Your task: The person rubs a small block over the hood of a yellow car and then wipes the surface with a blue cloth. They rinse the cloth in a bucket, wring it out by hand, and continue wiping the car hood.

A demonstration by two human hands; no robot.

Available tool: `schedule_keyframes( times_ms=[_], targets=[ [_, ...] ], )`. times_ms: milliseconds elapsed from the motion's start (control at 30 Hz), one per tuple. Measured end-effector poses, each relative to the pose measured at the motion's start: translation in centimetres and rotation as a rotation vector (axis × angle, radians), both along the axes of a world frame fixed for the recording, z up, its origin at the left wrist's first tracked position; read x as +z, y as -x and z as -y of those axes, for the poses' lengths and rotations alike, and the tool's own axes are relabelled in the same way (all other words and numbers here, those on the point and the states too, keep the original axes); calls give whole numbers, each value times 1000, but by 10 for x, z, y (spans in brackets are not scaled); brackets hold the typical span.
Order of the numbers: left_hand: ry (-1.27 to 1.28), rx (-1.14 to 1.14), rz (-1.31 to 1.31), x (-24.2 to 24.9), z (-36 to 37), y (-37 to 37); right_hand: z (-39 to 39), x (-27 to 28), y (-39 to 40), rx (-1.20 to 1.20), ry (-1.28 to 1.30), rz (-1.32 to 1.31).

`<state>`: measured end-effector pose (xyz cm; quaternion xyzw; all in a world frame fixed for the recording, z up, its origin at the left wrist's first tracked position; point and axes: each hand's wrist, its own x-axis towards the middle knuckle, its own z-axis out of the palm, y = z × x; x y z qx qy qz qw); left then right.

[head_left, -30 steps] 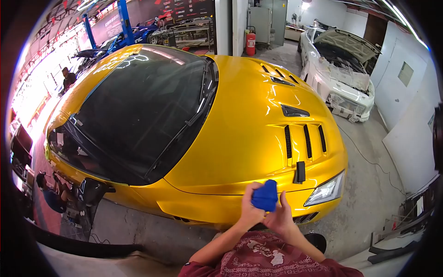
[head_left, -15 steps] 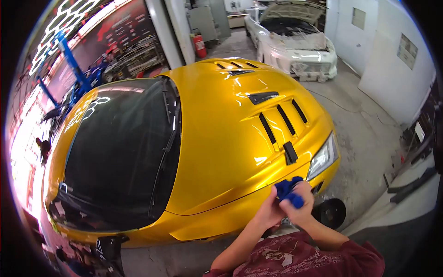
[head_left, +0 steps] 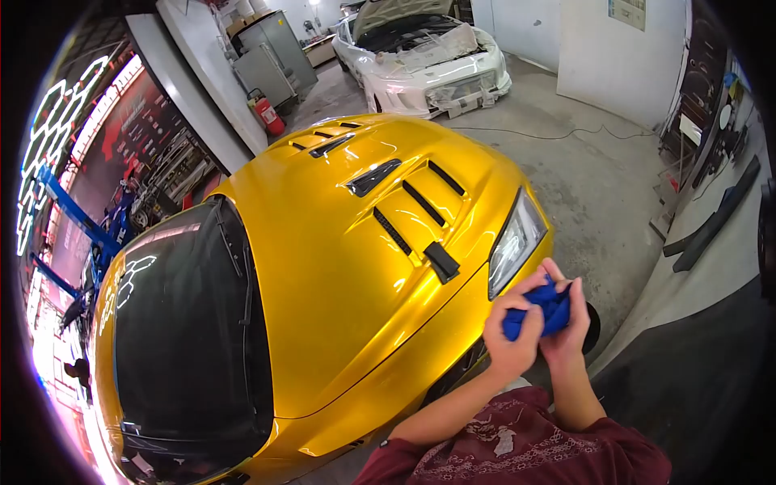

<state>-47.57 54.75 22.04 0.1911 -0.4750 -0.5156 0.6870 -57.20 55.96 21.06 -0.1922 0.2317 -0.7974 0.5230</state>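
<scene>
A bunched blue cloth (head_left: 548, 310) is held between both of my hands, beside the front corner of a glossy yellow car (head_left: 323, 267). My left hand (head_left: 514, 330) closes on the cloth from the left, its thumb pressed against it. From the right, my right hand (head_left: 572, 322) wraps round the other side with the fingers curled. Just beyond my hands is the car's headlight (head_left: 517, 242). On the hood lies a small black block-like piece (head_left: 442, 263), near the black vent slots (head_left: 424, 204).
A white car (head_left: 432, 73) with its hood raised and its front partly covered stands at the back. A red fire extinguisher (head_left: 268, 115) is by the pillar. A cable (head_left: 558, 136) runs across the floor. Long dark strips (head_left: 719, 218) lie at the right.
My view has turned and moved toward the car's front. My hands have come up beside the headlight, and the blue cloth has been folded into a more compact bundle.
</scene>
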Motion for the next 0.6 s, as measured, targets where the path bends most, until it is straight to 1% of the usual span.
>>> schedule_keyframes(
  times_ms=[33,67,100,167,200,233,300,367,400,433,500,567,600],
  targets=[
    [129,0,152,7,2,15,1,4,20,25,0,94],
    [200,-46,126,15,7,35,2,23,32,6,33,88],
    [450,8,296,23,20,45,3,12,61,33,69,119],
    [729,54,383,41,33,74,4,20,106,267,142,223],
    [758,-13,367,44,35,93,10,30,120,180,42,196],
    [820,-123,370,42,37,113,21,30,140,329,54,220],
    [1223,-237,516,47,55,143,35,21,181,592,93,285],
    [1435,-246,586,40,71,172,48,31,213,662,97,-12],
    [1539,-253,603,37,76,187,58,34,232,694,57,-167],
    [1613,-221,618,39,80,201,69,38,250,726,5,-321],
    [1750,-214,654,35,86,230,73,65,275,755,-171,-649],
    [1885,-223,774,19,87,257,83,60,301,843,-227,-864],
    [1911,-205,804,13,85,272,81,54,309,797,-358,-964]
  ],
)
